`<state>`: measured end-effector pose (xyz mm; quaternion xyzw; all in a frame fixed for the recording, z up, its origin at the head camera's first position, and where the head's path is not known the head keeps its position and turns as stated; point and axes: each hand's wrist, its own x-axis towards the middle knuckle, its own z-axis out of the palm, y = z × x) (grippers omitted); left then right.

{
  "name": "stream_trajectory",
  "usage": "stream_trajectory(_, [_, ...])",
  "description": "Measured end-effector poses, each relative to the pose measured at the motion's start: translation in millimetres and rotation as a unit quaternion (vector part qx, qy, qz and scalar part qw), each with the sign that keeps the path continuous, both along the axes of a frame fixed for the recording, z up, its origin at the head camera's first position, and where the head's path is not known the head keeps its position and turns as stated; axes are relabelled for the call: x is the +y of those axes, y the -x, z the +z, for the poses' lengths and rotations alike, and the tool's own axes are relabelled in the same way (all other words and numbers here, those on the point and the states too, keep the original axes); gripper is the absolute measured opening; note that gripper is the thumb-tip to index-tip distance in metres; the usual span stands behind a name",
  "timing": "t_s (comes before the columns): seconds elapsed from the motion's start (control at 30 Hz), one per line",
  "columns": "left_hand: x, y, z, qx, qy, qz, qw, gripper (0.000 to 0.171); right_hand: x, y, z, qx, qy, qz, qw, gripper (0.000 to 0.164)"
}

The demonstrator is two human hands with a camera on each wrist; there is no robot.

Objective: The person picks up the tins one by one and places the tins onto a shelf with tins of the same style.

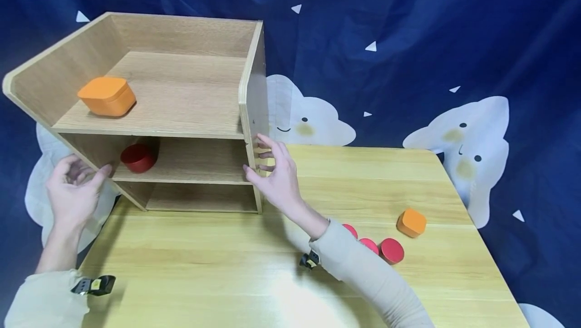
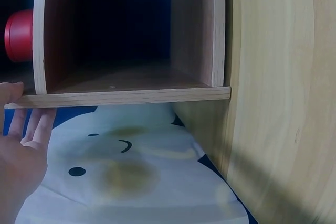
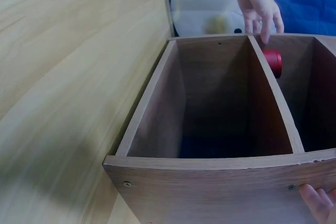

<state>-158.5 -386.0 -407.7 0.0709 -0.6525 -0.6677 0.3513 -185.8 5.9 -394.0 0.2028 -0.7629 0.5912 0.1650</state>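
A wooden shelf unit [image 1: 190,133] stands on the table between both hands. My left hand [image 1: 74,194] is at its left side panel, thumb over the front edge and fingers along the outer face, as the left wrist view shows. On the opposite side my right hand [image 1: 279,174] holds the right side panel, thumb at the front edge and fingers against the outside. An orange rounded-square container [image 1: 106,97] sits on the top level, toward the left. Below it, a red round container [image 1: 138,158] rests on the middle level near my left hand.
On the table [image 1: 204,262], right of the shelf, lie an orange block-like piece [image 1: 411,223] and three red round pieces [image 1: 392,251], partly behind my right sleeve. A blue curtain [image 1: 408,25] with white clouds hangs behind. The table's right edge slants toward the front.
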Motion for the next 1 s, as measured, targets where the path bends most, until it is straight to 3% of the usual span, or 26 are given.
stream_trajectory(0.3, [0.1,-2.0,-0.7,0.009,0.0,-0.021,0.9997,0.054,-0.9,-1.0,-0.4,0.005,0.001,-0.007,1.0,0.07])
stream_trajectory(0.5, [2.8,-4.7,0.1,-0.012,-0.005,-0.023,0.9996,0.054,1.8,-1.0,-0.5,0.006,0.005,-0.012,1.0,0.071])
stream_trajectory(1.0, [20.3,-8.1,-0.7,-0.013,-0.006,-0.027,0.9995,0.052,19.7,-6.8,-0.3,0.005,0.012,-0.023,1.0,0.071])
